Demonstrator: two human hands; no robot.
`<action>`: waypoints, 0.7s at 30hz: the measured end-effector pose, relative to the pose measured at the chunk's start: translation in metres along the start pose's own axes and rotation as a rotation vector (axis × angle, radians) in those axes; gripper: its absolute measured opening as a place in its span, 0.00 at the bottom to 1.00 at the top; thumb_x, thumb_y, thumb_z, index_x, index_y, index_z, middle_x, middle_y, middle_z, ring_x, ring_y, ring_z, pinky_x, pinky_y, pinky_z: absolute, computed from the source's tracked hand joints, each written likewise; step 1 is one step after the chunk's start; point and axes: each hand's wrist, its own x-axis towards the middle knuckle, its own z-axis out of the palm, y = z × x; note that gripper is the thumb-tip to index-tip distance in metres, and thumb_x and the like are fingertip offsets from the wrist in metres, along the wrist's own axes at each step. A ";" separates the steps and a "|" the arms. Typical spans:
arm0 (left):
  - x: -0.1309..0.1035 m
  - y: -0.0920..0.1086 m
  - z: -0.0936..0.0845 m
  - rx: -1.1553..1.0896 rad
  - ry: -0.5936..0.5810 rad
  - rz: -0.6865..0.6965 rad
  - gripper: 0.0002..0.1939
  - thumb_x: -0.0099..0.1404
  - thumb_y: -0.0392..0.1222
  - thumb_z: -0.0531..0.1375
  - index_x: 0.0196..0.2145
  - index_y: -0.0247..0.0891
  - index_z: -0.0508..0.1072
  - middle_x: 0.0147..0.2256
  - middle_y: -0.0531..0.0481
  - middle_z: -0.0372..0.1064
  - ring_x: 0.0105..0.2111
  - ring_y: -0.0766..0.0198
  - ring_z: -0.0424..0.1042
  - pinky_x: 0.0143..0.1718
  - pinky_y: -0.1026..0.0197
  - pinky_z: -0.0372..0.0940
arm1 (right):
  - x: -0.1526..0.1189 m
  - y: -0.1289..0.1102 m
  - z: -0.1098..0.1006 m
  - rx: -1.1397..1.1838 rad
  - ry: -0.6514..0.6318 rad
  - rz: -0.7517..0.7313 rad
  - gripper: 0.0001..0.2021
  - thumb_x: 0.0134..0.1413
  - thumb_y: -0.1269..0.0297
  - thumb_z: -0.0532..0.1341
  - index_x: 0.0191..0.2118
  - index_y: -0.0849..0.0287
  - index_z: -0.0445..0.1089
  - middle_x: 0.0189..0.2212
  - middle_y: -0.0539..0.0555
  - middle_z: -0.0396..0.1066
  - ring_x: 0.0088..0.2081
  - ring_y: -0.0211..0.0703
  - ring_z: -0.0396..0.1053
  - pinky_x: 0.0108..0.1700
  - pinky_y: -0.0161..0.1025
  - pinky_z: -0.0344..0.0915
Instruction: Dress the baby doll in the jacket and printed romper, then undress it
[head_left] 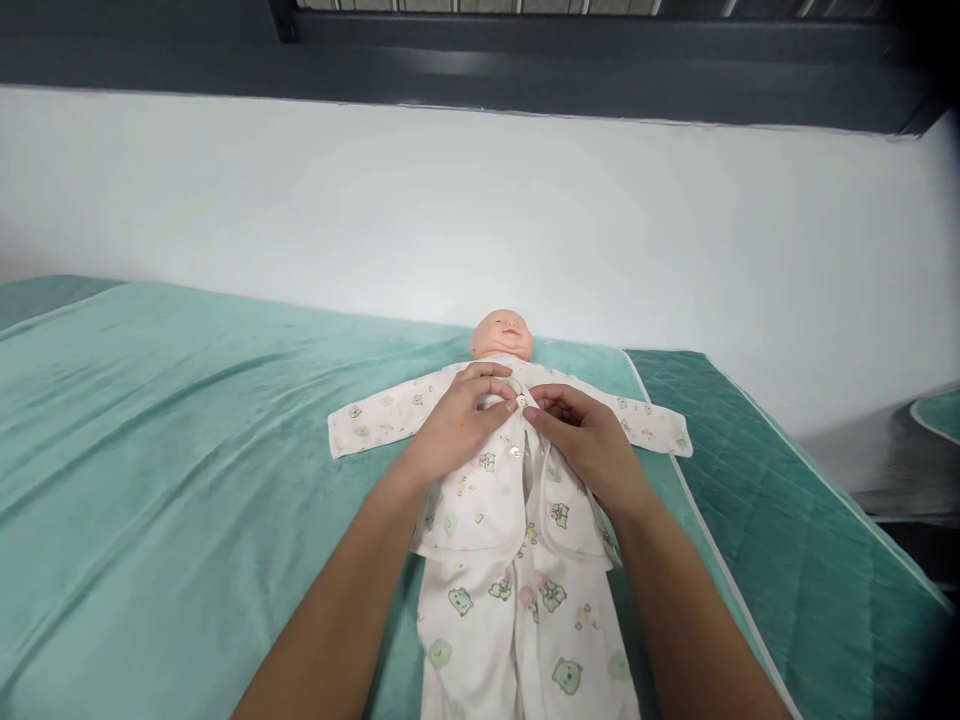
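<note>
A baby doll [503,335] lies on its back with its arms spread, dressed in a white jacket [480,505] with a bear print and matching trousers [480,625]. Near the collar, my left hand [466,415] pinches one front edge of the jacket beside a small button [521,401]. My right hand [581,435] pinches the other front edge at the same height, its fingers partly hidden behind the cloth. Below the hands the two front panels hang apart, and another button [514,452] shows on the left panel.
A light green blanket [187,480] lies under the doll, with a darker quilted cover [780,500] at the right. Behind stands a white wall [450,210]. A dark metal frame [465,75] crosses the top.
</note>
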 end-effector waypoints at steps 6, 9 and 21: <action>-0.002 -0.001 0.004 -0.042 0.026 -0.035 0.09 0.65 0.46 0.58 0.32 0.40 0.76 0.57 0.50 0.62 0.44 0.62 0.70 0.33 0.63 0.67 | -0.003 -0.002 0.005 -0.125 -0.002 -0.047 0.13 0.51 0.58 0.66 0.42 0.54 0.69 0.30 0.46 0.65 0.28 0.35 0.57 0.32 0.35 0.56; -0.002 -0.003 0.005 -0.064 0.029 -0.047 0.10 0.65 0.47 0.59 0.32 0.40 0.76 0.57 0.50 0.62 0.41 0.63 0.70 0.30 0.63 0.65 | -0.005 -0.003 0.009 -0.267 0.015 -0.095 0.13 0.51 0.60 0.65 0.43 0.53 0.66 0.29 0.44 0.64 0.27 0.35 0.57 0.31 0.35 0.56; 0.000 -0.003 0.007 -0.081 0.058 -0.041 0.10 0.62 0.49 0.63 0.30 0.40 0.78 0.56 0.49 0.64 0.53 0.57 0.68 0.47 0.60 0.65 | -0.009 -0.003 0.020 -0.675 0.098 -0.235 0.10 0.56 0.62 0.59 0.44 0.53 0.62 0.26 0.44 0.64 0.28 0.38 0.62 0.30 0.36 0.54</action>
